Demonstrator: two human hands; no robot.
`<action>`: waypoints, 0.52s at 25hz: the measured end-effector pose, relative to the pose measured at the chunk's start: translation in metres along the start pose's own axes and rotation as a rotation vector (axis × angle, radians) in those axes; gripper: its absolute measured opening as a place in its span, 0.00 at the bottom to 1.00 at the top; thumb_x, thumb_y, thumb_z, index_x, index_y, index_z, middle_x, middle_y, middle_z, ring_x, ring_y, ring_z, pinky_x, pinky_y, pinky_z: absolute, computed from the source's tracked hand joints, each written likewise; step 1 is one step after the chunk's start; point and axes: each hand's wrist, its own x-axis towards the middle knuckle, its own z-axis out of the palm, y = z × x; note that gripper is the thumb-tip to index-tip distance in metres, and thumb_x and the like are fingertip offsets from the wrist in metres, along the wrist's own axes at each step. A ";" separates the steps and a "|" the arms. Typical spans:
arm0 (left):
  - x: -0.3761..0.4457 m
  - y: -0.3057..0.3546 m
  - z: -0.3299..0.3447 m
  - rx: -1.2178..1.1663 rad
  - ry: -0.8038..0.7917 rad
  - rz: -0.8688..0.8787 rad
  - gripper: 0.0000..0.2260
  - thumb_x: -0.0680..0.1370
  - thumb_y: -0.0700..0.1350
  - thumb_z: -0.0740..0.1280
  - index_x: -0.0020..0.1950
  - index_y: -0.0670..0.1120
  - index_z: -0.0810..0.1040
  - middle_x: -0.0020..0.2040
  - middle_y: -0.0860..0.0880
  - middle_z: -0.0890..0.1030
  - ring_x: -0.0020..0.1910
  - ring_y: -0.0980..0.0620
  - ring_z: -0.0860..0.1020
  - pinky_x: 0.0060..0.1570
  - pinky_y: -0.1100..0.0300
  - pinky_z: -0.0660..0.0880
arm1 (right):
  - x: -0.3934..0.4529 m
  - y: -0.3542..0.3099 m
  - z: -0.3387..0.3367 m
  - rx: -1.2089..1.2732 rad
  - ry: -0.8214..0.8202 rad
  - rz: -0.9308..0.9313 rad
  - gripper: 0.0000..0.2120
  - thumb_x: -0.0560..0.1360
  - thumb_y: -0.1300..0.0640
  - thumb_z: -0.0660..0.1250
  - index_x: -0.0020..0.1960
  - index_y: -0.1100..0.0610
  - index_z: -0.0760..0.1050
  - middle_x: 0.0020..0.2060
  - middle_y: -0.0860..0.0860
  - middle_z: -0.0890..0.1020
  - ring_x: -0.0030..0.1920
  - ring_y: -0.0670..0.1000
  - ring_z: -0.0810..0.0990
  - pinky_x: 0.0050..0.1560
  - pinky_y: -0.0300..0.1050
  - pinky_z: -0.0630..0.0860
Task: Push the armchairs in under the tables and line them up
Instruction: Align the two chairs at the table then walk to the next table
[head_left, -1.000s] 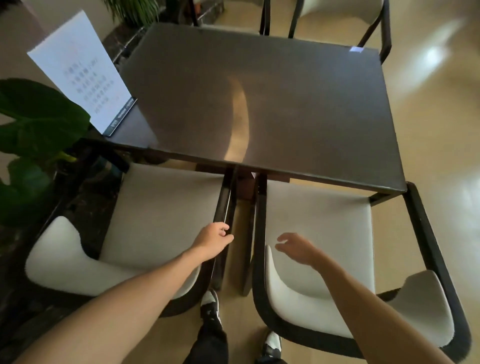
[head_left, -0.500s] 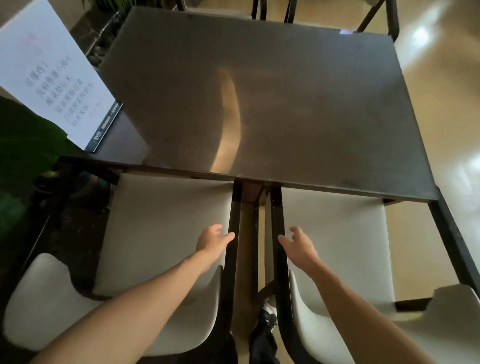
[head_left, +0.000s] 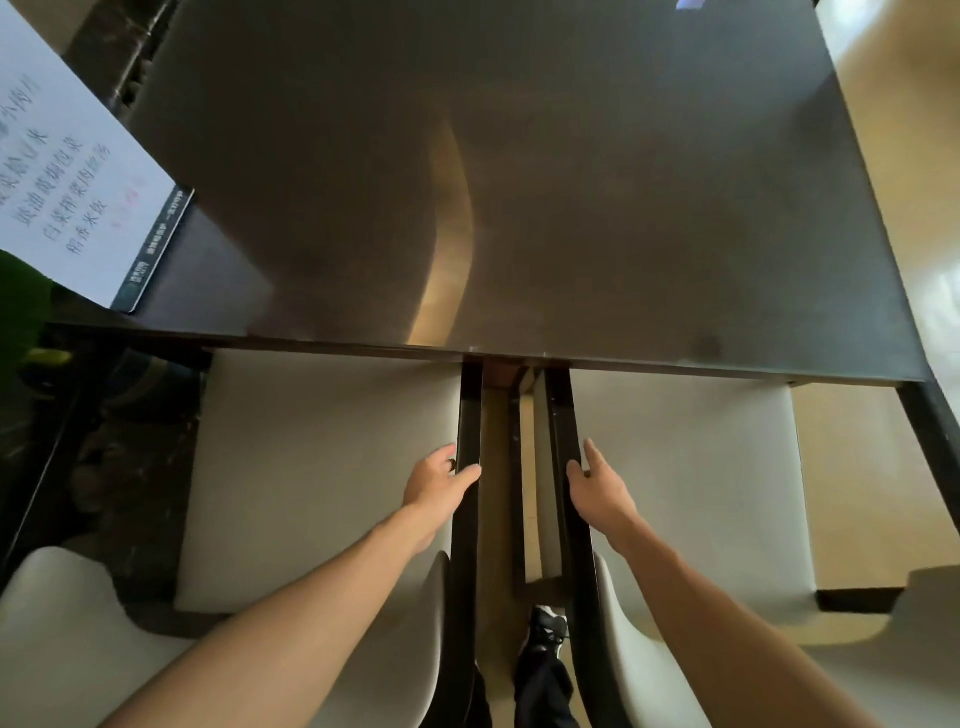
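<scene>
Left hand: wrapped on the dark inner arm of the left chair, thumb over the rail, fingers on the seat side.
Right hand: on the dark inner arm of the right chair, thumb on the rail's inner side, fingers spread; how firm the grip is, cannot tell.
Chairs: side by side, narrow gap between them, front of each pale seat tucked beneath the surface edge.
Card: printed sheet standing at the surface's left corner.
Shoe: on the floor in the gap.

bare forearms, dark trousers, black sneaker
</scene>
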 end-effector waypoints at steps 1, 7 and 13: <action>0.002 -0.001 0.002 -0.003 0.013 0.004 0.28 0.79 0.49 0.70 0.78 0.50 0.66 0.75 0.45 0.70 0.71 0.46 0.72 0.68 0.52 0.70 | 0.005 0.002 -0.001 -0.002 -0.005 0.002 0.26 0.85 0.47 0.53 0.82 0.48 0.52 0.78 0.52 0.66 0.72 0.58 0.72 0.68 0.54 0.73; 0.013 -0.009 0.003 0.094 0.029 0.010 0.28 0.78 0.45 0.72 0.77 0.52 0.67 0.74 0.48 0.71 0.70 0.47 0.72 0.59 0.58 0.72 | 0.015 0.007 0.004 -0.025 0.009 0.001 0.25 0.85 0.47 0.53 0.81 0.47 0.57 0.78 0.51 0.67 0.76 0.58 0.67 0.71 0.56 0.70; 0.014 -0.008 0.003 0.075 0.030 0.002 0.29 0.78 0.44 0.72 0.77 0.52 0.67 0.74 0.48 0.71 0.72 0.46 0.70 0.66 0.53 0.70 | 0.014 0.003 0.012 0.001 0.018 0.005 0.25 0.85 0.48 0.55 0.81 0.48 0.58 0.77 0.51 0.68 0.75 0.57 0.68 0.72 0.56 0.70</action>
